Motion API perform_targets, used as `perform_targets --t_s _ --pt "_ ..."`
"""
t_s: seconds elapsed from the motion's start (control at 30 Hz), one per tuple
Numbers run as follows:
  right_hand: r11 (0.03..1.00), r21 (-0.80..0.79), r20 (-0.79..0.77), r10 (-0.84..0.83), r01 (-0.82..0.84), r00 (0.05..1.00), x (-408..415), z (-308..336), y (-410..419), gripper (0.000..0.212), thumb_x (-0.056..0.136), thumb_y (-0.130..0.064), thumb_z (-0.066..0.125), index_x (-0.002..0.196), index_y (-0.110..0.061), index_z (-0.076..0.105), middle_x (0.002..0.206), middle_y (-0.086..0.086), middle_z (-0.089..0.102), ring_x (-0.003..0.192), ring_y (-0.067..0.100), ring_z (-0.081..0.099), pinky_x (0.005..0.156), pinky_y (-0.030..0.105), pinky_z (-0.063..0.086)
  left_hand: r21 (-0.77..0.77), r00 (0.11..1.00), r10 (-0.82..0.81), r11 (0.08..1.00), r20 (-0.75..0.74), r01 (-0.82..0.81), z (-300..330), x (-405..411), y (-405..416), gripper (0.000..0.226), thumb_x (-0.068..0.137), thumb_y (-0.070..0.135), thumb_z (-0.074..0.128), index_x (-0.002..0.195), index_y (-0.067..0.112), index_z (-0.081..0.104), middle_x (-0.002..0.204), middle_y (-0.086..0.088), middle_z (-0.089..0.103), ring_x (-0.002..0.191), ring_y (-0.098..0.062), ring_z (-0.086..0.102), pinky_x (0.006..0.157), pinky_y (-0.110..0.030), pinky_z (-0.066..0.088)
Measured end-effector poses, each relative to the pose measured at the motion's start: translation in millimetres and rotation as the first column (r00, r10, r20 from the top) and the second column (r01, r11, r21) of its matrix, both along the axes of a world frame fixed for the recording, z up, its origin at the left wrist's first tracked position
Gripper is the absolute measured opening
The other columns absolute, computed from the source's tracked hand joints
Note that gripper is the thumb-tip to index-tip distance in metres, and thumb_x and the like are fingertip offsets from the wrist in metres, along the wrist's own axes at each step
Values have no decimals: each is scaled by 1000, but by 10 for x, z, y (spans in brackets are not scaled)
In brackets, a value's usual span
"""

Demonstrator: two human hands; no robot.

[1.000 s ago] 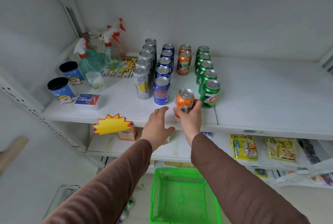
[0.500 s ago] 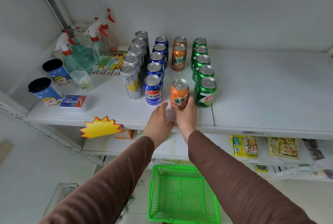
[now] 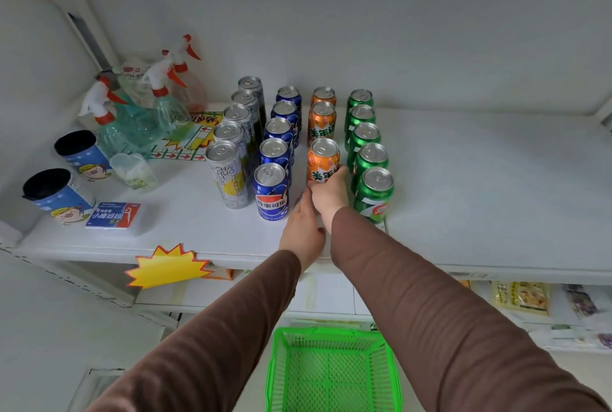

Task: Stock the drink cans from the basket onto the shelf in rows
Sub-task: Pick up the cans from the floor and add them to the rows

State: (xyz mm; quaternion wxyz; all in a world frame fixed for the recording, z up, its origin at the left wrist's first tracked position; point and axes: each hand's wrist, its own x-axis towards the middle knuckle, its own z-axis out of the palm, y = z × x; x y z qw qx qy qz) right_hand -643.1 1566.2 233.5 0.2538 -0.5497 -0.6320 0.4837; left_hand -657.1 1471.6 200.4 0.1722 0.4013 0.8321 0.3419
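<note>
The right hand [image 3: 329,194] grips the front orange can [image 3: 323,159], standing upright on the shelf [image 3: 480,179] between the blue and green rows. The left hand [image 3: 303,229] rests flat, holding nothing. The green basket [image 3: 331,372] sits below.

"cha huo" on silver can [image 3: 228,176]

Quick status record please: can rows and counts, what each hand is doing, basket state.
silver row: 5 cans, front one
blue row: 5 cans, front one
orange row: 3 cans, gap left at the front
green row: 5 cans, front one
right hand: gripping the front orange can, upright on the shelf
left hand: open, flat on the shelf beside the right hand
basket: below the shelf, no cans visible inside
</note>
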Motion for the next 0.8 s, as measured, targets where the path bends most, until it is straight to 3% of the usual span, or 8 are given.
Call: perform_targets --t_s 0.13,0.27,0.57,0.73,0.8 --pt "997 -54 -38 -48 46 998 -219 37 207 54 86 -5 74 133 -11 48 130 11 63 120 29 61 96 32 44 8 1000 2 1000 -23 -2 28 -41 129 92 83 17 67 154 19 8 155 -9 34 138 -25 39 113 -38 37" --pt "998 -40 -28 -50 49 998 -405 -19 366 58 85 -4 75 134 -9 43 133 14 61 122 31 59 100 35 45 10 1000 -16 1000 -25 17 41 -86 214 91 85 24 67 154 12 9 153 -14 35 136 -27 42 111 -39 38" --pt "998 -5 16 -57 57 998 -553 -75 540 60 84 -5 75 135 -7 42 136 17 58 125 34 57 106 44 47 18 1000 6 1000 24 -6 -3 -168 209 97 84 11 65 155 13 -1 156 -15 30 138 -29 40 111 -39 37" --pt "998 -50 -37 -34 32 999 -486 -72 488 60 84 -8 77 134 -7 44 134 15 59 123 33 59 105 46 49 50 999 17 999 31 -18 -3 -126 159 85 92 14 60 155 12 2 161 -10 20 146 -25 27 116 -30 25" --pt "997 -75 -71 -15 9 997 -383 -64 396 55 86 -9 74 133 -8 47 131 11 61 120 30 60 101 41 49 63 999 28 998 41 -31 6 -87 104 81 95 16 57 156 12 3 161 -9 19 147 -24 25 115 -26 22"
